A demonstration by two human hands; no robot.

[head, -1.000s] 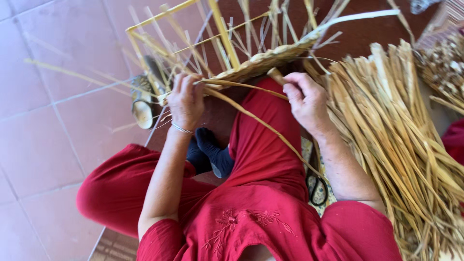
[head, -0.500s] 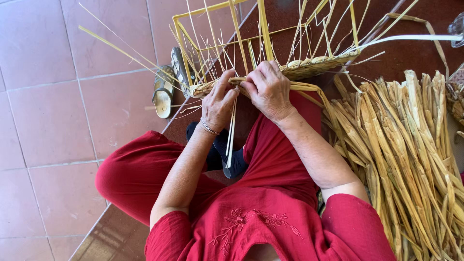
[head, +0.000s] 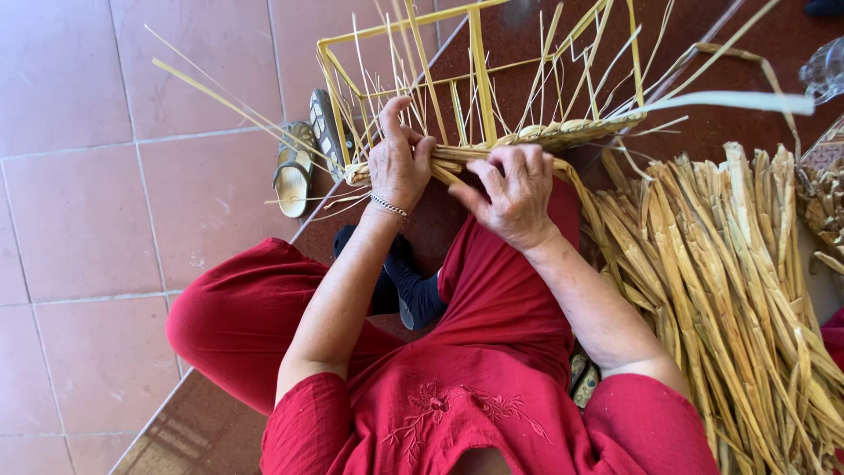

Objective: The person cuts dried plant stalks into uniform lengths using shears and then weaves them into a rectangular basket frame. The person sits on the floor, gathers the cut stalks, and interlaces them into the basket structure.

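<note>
Hands [head: 400,163] shifted along woven rim [head: 545,134]

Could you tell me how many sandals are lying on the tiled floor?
2: one sandal lies flat on the tiles, the other sandal stands on edge beside it, just left of the left hand. Others may be hidden.

Half-woven basket [head: 492,132] ahead of both hands; pile of dried strips [head: 738,290] at right; sandals [head: 308,154] left on floor tiles [head: 97,176].
</note>
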